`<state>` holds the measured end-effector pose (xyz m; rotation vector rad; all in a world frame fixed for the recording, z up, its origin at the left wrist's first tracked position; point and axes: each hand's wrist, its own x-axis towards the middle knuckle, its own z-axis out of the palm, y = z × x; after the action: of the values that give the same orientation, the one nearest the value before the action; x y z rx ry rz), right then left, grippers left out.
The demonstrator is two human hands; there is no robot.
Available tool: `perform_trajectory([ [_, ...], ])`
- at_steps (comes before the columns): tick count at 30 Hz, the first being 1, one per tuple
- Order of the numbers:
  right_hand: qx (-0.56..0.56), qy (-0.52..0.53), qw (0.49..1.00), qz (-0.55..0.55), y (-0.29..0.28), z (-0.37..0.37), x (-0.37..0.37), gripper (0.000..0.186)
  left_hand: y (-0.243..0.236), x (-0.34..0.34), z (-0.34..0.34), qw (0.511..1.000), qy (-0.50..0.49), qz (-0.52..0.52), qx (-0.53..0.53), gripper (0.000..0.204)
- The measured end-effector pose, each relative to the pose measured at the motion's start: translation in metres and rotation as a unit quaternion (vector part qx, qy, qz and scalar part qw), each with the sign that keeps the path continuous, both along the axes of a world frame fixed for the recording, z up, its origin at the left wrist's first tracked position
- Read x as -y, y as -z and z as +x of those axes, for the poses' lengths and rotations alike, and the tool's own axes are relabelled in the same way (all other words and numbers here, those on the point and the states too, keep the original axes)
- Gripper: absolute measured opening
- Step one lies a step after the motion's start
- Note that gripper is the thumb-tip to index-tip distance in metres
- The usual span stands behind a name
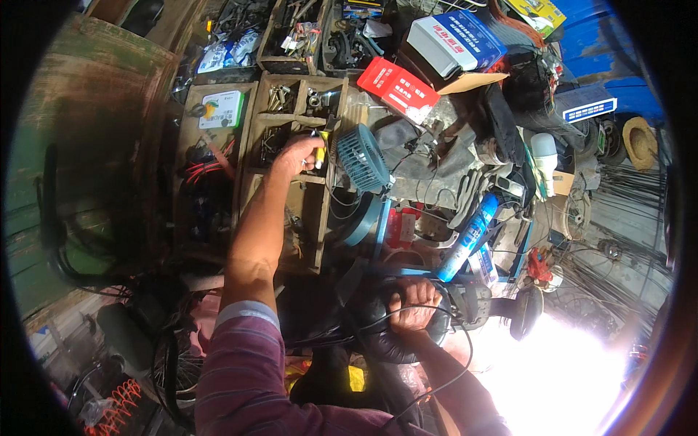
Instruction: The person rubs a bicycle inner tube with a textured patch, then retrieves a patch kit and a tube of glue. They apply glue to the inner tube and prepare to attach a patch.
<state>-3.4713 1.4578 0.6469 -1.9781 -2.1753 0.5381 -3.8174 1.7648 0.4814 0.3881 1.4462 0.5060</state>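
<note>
Screwdriver point(320, 151), yellow-handled, seemingly pinched upright in the left hand point(297, 156) over the wooden tray point(251, 120), far above; right hand point(411, 304) clenched on the black tyre point(378, 341) below.

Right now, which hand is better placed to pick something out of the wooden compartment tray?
Left. The left hand is stretched out over the wooden compartment tray, already closed on a yellow-handled tool. The right hand is low and near the body, gripping a black tyre, so it looks occupied.
</note>
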Motion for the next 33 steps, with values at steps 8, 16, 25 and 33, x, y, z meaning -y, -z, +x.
perform_trajectory([
  [8,0.003,-0.002,1.0,0.013,0.004,0.0,0.003,0.033,-0.017,0.006,-0.015,0.995,-0.075,-0.051,0.029,0.02],
  [16,-0.004,0.009,1.0,0.026,0.004,0.0,0.004,0.034,-0.031,0.033,-0.012,0.992,-0.009,-0.126,0.019,0.02],
  [25,-0.001,0.015,0.999,0.035,0.002,0.003,0.006,0.033,-0.07,0.079,-0.003,0.999,-0.029,-0.007,0.033,0.027],
  [33,-0.029,0.016,0.997,0.068,-0.005,0.005,0.009,0.032,-0.115,0.101,0.021,0.977,-0.109,0.114,0.143,0.027],
])
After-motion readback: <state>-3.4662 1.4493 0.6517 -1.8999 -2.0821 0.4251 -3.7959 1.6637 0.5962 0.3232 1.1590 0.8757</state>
